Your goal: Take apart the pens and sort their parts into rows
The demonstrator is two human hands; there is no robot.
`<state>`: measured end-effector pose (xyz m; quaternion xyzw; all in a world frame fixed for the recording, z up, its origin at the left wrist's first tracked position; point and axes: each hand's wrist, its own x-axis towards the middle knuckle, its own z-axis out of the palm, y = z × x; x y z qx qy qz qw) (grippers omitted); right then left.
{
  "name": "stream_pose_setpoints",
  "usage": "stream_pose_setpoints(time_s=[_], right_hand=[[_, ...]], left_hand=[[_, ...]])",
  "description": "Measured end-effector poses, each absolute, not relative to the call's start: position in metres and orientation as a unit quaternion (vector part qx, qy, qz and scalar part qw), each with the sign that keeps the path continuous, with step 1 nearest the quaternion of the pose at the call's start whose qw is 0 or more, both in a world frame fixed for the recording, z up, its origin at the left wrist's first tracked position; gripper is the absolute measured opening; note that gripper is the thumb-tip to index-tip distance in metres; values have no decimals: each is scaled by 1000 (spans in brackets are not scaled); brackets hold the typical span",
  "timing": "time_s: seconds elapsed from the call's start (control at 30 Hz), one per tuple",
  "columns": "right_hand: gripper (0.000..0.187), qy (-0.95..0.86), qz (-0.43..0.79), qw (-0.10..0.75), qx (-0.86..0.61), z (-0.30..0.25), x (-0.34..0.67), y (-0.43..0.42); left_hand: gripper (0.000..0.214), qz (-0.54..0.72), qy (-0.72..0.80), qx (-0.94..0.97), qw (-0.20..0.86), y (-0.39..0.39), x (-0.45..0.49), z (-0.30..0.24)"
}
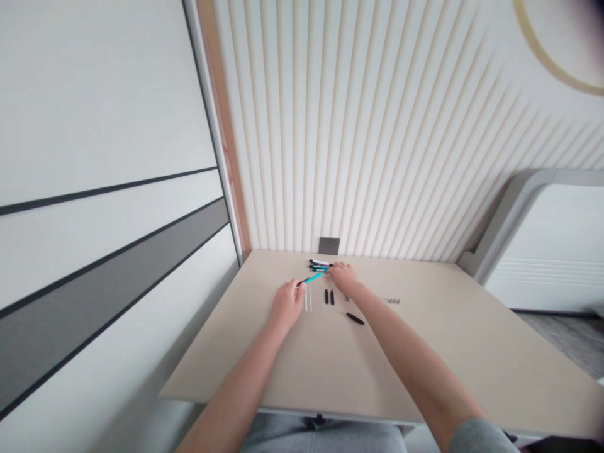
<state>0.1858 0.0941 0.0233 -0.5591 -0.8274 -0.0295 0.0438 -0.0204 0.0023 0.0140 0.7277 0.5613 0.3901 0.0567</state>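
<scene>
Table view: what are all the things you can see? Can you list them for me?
table: one, beige, against the slatted wall
pens: a few, teal and black, piled at the far edge
teal pen: one, in the left hand
white tubes: two, beside the left hand
black caps: two, mid-table
black piece: one, by the right forearm
grey bits: a few, small, right of the caps
wall socket: one, grey, above the table
left hand: holding the teal pen
right hand: touching the piled pens

Bare forearms (245,377), grey right sleeve (476,435), grey trousers (330,438)
</scene>
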Motion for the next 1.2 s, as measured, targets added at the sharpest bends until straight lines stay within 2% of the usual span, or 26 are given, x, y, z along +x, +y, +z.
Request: stream_pose_setpoints(time_s=[0.37, 0.53, 0.67, 1.03, 1.2], right_hand=[[24, -822, -26, 65, -565, 29, 194, 87], [30, -800, -32, 113, -588, 31, 222, 54], [26, -748, -9, 184, -637, 18, 247, 22], [22, -746, -29, 171, -643, 7, 233, 3], [25, -758, -12, 169, -630, 6, 234, -2]], left_hand=[[24, 274, 552, 787, 24, -3, -15, 16], [24, 261, 554, 790, 20, -4, -15, 17], [25, 263, 553, 790, 9, -2, -15, 15], [24, 281, 519, 807, 10, -1, -15, 14], [25, 258, 521, 814, 14, -2, -14, 15]])
